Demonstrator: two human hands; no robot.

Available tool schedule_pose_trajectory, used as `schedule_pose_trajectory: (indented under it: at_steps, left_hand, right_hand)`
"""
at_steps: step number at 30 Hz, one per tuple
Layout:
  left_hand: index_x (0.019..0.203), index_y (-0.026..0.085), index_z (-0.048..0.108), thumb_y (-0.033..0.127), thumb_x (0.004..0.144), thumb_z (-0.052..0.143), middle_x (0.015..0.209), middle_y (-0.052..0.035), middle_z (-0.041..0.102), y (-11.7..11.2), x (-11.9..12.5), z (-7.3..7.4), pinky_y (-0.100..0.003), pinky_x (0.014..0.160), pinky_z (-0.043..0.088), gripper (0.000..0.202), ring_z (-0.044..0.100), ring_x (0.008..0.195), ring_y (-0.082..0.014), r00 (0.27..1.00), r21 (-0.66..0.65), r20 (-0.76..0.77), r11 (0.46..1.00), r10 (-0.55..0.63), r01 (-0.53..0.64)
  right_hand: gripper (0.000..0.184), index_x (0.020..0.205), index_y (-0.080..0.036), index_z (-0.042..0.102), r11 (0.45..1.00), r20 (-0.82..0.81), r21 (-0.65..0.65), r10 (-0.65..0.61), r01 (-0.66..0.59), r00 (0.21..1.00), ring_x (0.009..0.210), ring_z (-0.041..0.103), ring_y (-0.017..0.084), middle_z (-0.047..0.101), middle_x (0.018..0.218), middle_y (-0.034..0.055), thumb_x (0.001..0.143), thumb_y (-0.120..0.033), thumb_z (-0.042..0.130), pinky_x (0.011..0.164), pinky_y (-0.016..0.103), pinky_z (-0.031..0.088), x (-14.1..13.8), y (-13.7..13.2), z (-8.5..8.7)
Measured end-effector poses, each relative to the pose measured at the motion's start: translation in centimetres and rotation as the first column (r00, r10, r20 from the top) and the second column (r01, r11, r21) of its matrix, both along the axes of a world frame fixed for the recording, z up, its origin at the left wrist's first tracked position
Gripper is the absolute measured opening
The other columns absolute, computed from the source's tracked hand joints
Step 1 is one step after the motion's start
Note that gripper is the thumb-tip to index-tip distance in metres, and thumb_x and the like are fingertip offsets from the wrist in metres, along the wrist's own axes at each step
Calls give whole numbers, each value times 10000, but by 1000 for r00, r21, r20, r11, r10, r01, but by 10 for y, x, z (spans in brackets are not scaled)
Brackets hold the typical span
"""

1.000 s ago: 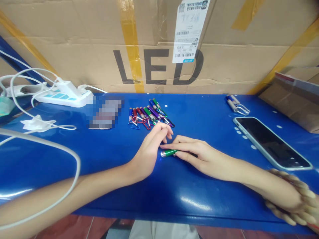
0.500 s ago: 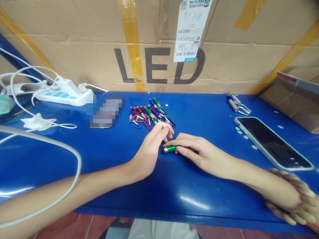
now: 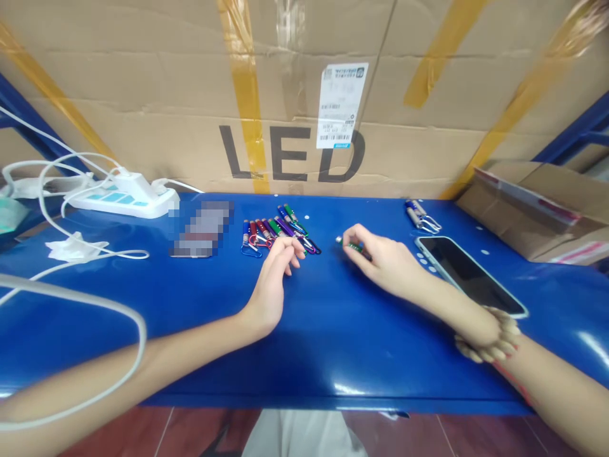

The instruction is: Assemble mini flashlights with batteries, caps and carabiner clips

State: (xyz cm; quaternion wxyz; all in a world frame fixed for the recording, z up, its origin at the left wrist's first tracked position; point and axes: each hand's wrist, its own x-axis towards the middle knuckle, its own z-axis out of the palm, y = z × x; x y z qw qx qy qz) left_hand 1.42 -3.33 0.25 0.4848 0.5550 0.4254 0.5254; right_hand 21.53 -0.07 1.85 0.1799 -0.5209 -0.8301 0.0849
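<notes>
Between the thumb and fingers of my right hand (image 3: 385,260) is a small green keychain flashlight (image 3: 339,240), held just above the blue table (image 3: 323,336). My fingers cover most of it. My left hand (image 3: 271,279) holds nothing; its fingers are loosely bent and a little apart. Just beyond those fingertips lies a row of keychain flashlights (image 3: 252,230) in blue, red, green and purple, each with a carabiner clip. My left fingers hide part of the row. Farther right, two silver and blue keychain flashlights (image 3: 415,214) lie side by side with their clips.
A phone (image 3: 471,273) lies at the right, near an open cardboard box (image 3: 537,203). To the left are a pixelated object (image 3: 202,231), a white power strip (image 3: 118,198) and looping white cables (image 3: 136,317). A large carton (image 3: 185,127) stands along the back.
My right hand has moved away from my left hand, toward the right and the back, carrying the green flashlight. My left hand stays near the row. The camera view has shifted.
</notes>
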Motion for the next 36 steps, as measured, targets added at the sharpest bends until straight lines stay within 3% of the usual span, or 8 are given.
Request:
schedule_pose_trajectory:
  at_steps: [4, 8, 13, 18, 22, 26, 30, 36]
  left_hand:
    - [817, 187, 451, 304, 875, 320, 834, -10, 462, 2, -1, -1, -248, 645, 306, 185, 417, 736, -138, 999, 6, -28, 1000, -25, 25]
    - [808, 189, 460, 281, 852, 334, 832, -12, 472, 5, -3, -3, -252, 657, 313, 162, 427, 741, -141, 998, 31, -44, 999, -36, 37]
    - [784, 192, 470, 311, 867, 326, 811, -16, 489, 4, -4, -2, -255, 663, 330, 204, 438, 738, -149, 997, 47, -73, 999, -24, 27]
    - [767, 193, 472, 303, 874, 317, 793, -21, 496, 1, -2, 0, -259, 703, 360, 218, 447, 742, -154, 996, 53, -75, 997, -56, 60]
    - [766, 189, 470, 299, 873, 313, 791, -22, 487, 1, -2, 0, -265, 709, 358, 219, 436, 732, -152, 996, 62, -71, 996, -62, 67]
    - [759, 189, 464, 298, 864, 316, 782, -22, 478, 1, -2, 1, -270, 703, 360, 211, 430, 718, -150, 995, 53, -67, 996, -72, 76]
    - [744, 193, 459, 299, 858, 316, 776, -24, 481, 0, -2, 1, -270, 702, 366, 212, 438, 723, -154, 992, 35, -85, 995, -92, 96]
    - [757, 192, 465, 271, 857, 332, 771, -20, 490, -1, -1, 2, -255, 686, 365, 184, 453, 729, -148, 989, 12, -92, 993, -114, 115]
  right_hand:
    - [240, 1039, -232, 571, 956, 273, 117, -291, 269, 917, 918, 605, 199, 620, 1118, 56, 885, -205, 389, 747, 298, 415, 26, 33, -1]
    - [315, 1060, -191, 639, 896, 328, 166, -444, 412, 834, 1048, 544, 266, 610, 1103, 131, 859, -159, 398, 887, 407, 361, 47, 63, -6]
    - [333, 979, -45, 671, 821, 356, 189, -569, 539, 741, 1119, 485, 369, 571, 1122, 274, 775, -32, 407, 872, 508, 343, 54, 90, 4]
    - [311, 1071, -132, 655, 896, 298, 180, -444, 407, 845, 1187, 462, 308, 571, 1210, 182, 883, -237, 430, 952, 443, 332, 3, 99, 20]
    - [418, 1124, -265, 624, 968, 223, 28, -247, 248, 943, 1033, 588, 186, 662, 1093, 41, 917, -513, 360, 820, 290, 451, -66, 106, 18]
    - [352, 1105, -182, 606, 980, 205, -91, -158, 179, 966, 983, 599, 180, 636, 1093, 64, 882, -440, 519, 841, 358, 480, -106, 112, 13]
    - [293, 1093, -148, 585, 966, 235, -125, -191, 224, 953, 987, 589, 188, 602, 1116, 75, 890, -354, 539, 858, 411, 484, -97, 114, 16]
    - [204, 894, -161, 676, 927, 271, -98, -324, 361, 907, 944, 623, 222, 682, 964, 94, 780, -327, 645, 790, 327, 469, -38, 97, 18]
